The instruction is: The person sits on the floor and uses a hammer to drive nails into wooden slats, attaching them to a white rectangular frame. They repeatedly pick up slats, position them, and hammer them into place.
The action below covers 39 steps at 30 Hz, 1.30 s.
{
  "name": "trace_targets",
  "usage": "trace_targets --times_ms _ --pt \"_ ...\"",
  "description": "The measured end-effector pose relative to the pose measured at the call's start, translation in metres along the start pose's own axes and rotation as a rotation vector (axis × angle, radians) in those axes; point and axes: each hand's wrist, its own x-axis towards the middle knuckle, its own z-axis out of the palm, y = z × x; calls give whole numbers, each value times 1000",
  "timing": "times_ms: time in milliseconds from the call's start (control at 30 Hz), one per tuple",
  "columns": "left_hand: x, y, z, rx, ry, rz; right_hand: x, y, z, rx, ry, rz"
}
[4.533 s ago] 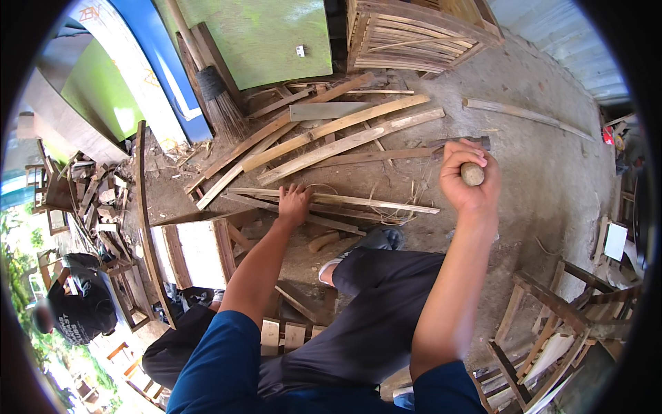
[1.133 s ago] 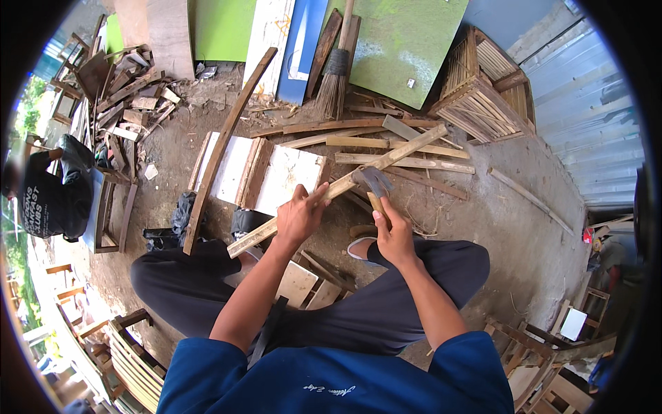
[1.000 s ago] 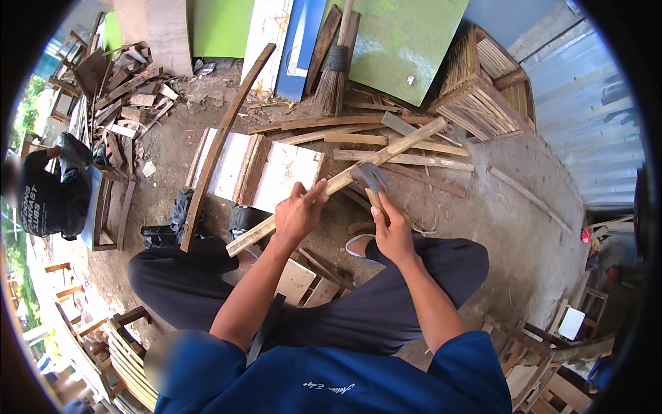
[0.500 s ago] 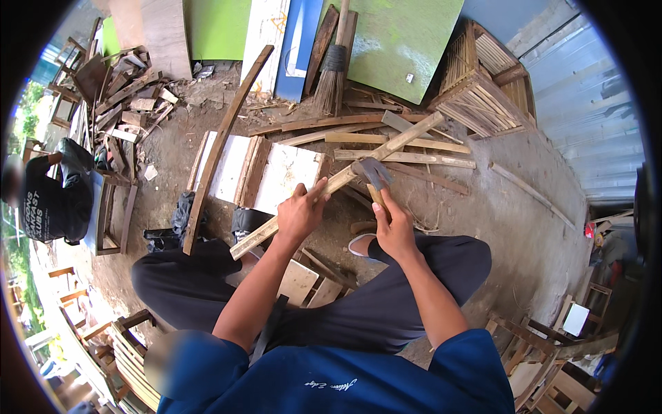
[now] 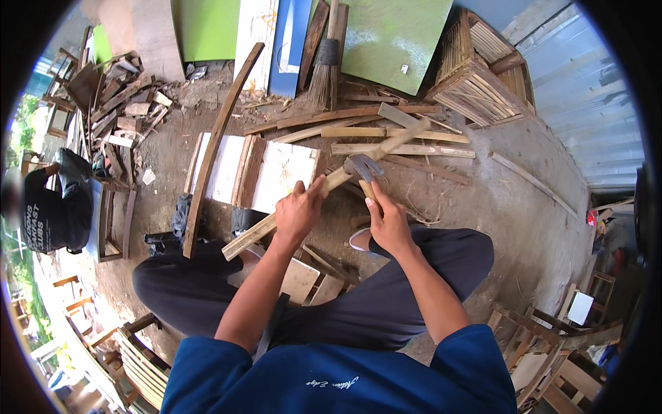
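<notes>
My left hand [image 5: 296, 212] is closed around a long wooden batten [image 5: 249, 237], which slants from above my left shin up to the far right. In my right hand [image 5: 390, 224] is the short handle of a claw hammer [image 5: 363, 168]. Its dark metal head rests against the batten, just beyond my left hand. The batten's far end is smeared by motion. Behind my left hand, a low wooden piece with white faces [image 5: 284, 172] lies on the ground, partly covered by the batten.
A long curved plank [image 5: 218, 138] stands to the left. Loose boards [image 5: 400, 150] lie ahead, near a broom [image 5: 324, 72] and leaning panels. A slatted wooden frame [image 5: 476, 83] is at far right. Scrap wood [image 5: 131, 103] is heaped at far left, near another person [image 5: 58, 207].
The batten's far end has dropped a little towards me and to the left. The hammer head has shifted slightly left with it. Both hands keep their grip.
</notes>
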Motion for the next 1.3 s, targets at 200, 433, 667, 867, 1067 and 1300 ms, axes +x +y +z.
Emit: trace_targets --times_ms 200,433,667,867,1067,1300 --pt "1 -1 1 -68 56 -10 0 -6 -7 80 100 14" --pt "2 -3 3 -53 9 -13 -3 2 7 -43 33 -62" --pt "1 -6 6 -43 67 -7 1 -2 -1 21 59 28" --pt "-13 -6 3 -67 142 -64 3 8 2 107 142 -11" --pt "-21 -31 -15 89 35 -53 -1 19 8 221 76 74" --pt "6 -53 -14 149 5 256 -1 8 7 261 27 137"
